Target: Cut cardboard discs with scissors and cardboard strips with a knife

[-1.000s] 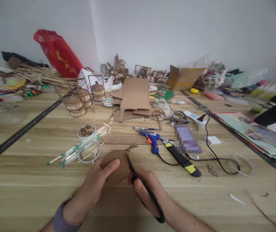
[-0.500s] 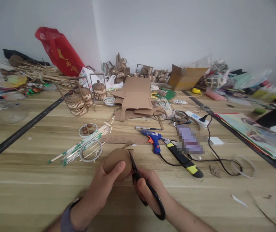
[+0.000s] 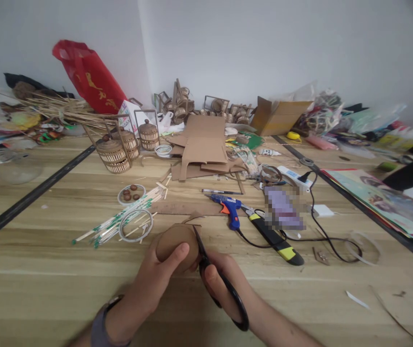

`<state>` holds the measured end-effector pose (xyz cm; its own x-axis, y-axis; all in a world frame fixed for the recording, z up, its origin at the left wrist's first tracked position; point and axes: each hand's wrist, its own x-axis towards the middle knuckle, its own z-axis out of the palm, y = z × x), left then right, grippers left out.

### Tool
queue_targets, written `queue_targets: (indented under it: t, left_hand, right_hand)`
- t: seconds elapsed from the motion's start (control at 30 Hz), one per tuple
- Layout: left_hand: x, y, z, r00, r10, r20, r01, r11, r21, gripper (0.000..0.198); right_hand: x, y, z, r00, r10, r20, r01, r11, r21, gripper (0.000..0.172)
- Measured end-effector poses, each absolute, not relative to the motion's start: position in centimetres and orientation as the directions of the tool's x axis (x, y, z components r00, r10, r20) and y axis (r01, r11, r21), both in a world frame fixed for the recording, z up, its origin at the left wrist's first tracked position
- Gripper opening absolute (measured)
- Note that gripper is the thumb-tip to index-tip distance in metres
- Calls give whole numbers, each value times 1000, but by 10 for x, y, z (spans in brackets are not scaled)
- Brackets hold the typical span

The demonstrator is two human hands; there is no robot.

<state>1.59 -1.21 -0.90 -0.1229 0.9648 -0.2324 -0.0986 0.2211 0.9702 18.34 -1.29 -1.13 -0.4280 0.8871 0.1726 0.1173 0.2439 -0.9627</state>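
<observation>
Head view shows the held cardboard (image 3: 176, 237) brown, mostly rounded.

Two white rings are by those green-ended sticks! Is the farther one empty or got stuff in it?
Not empty: several round brown balls show inside the farther white ring.

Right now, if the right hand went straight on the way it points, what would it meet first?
Probably the round cardboard piece: the right hand aims its scissors forward and leftward, their tips at that piece's edge. Exact depth there is hard to judge.
</observation>
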Motion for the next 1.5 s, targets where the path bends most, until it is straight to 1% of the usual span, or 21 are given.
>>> queue_targets:
  t: [0.13, 0.23, 0.3, 0.63, 0.8, 0.97, 1.1, 1.23, 1.5]
  left_hand:
    - [15, -11, -7, -96, 973, -211, -119, 199, 973, 56]
    - [13, -11, -6, -75, 973, -217, -118, 208, 971, 48]
    - [12, -11, -7, -65, 971, -230, -117, 221, 968, 47]
    - [10, -10, -10, -63, 969, -237, -115, 229, 967, 49]
    - [13, -11, -10, -113, 963, -243, -126, 229, 965, 54]
    - [12, -11, -7, -121, 971, -206, -25, 204, 979, 54]
    - [10, -12, -4, -157, 976, -149, 41, 157, 987, 51]
    - [10, -12, -2, -170, 973, -155, 50, 166, 985, 43]
    - [12, -14, -5, -173, 972, -159, 43, 168, 985, 41]
  right_hand:
    - [184, -13, -10, -439, 878, 189, 121, 266, -956, 68]
    - [185, -13, -10, -445, 873, 200, 139, 287, -948, 69]
    - [185, -14, -9, -446, 872, 201, 138, 289, -947, 69]
    - [184, -12, -11, -441, 878, 184, 166, 281, -945, 71]
    - [185, -12, -11, -450, 876, 174, 145, 264, -953, 72]
    - [186, -12, -11, -474, 869, 144, 70, 200, -977, 73]
    - [187, -12, -15, -488, 864, 125, 46, 169, -984, 72]
    - [189, -12, -19, -485, 867, 113, 35, 148, -988, 72]
    - [189, -9, -14, -500, 851, 160, 44, 210, -977, 70]
